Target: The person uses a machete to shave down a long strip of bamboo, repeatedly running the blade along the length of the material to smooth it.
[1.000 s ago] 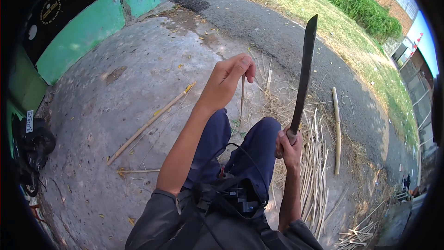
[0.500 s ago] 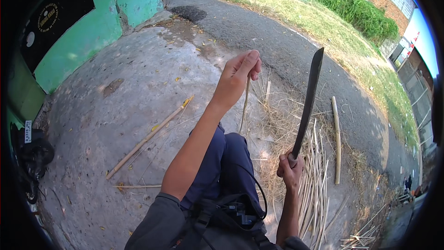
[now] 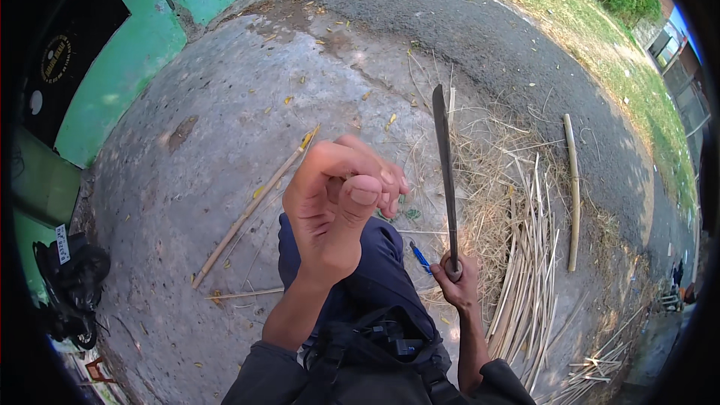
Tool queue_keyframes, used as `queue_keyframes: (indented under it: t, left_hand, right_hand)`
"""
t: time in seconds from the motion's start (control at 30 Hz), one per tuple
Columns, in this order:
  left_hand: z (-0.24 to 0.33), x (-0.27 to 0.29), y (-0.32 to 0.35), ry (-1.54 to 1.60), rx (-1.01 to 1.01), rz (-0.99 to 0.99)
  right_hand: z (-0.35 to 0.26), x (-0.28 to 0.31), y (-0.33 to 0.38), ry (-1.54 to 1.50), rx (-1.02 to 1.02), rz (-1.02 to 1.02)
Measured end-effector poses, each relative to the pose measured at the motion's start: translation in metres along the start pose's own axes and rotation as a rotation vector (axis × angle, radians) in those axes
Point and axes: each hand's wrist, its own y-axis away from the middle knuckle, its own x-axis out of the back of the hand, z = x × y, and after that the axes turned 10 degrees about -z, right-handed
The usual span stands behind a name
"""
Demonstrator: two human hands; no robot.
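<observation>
Dark grey sleeves [image 3: 262, 375], navy trousers [image 3: 384, 266]

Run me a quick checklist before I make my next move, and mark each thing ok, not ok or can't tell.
1. Machete gripped by its handle in your right hand: ok.
2. Left hand apart from the blade: ok.
3. Left hand's hold on anything: cannot tell; its fingers are curled and hide the grip.
4. Pile of pale strips apart from the blade: ok, it lies to the right.
5. Space beside your right hand free of loose things: not ok; a slim blue object shows just left of it.
</observation>
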Motion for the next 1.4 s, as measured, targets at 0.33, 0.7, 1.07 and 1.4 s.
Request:
queue_keyframes:
  t: [0.33, 0.7, 1.07, 1.4]
  left_hand:
    - [-0.015, -0.010, -0.004, -0.091, -0.109, 0.084]
    - [-0.013, -0.029, 0.002, -0.307, -0.089, 0.212]
    - [-0.017, -0.016, 0.011, -0.119, -0.167, 0.157]
    - [-0.019, -0.021, 0.014, -0.164, -0.197, 0.248]
  right_hand:
    - [-0.041, 0.013, -0.018, -0.389, -0.089, -0.244]
    - [-0.044, -0.009, -0.058, -0.165, 0.040, -0.358]
    - [-0.030, -0.025, -0.070, -0.123, 0.045, -0.339]
    - [-0.013, -0.045, -0.084, -0.240, 0.000, -0.316]
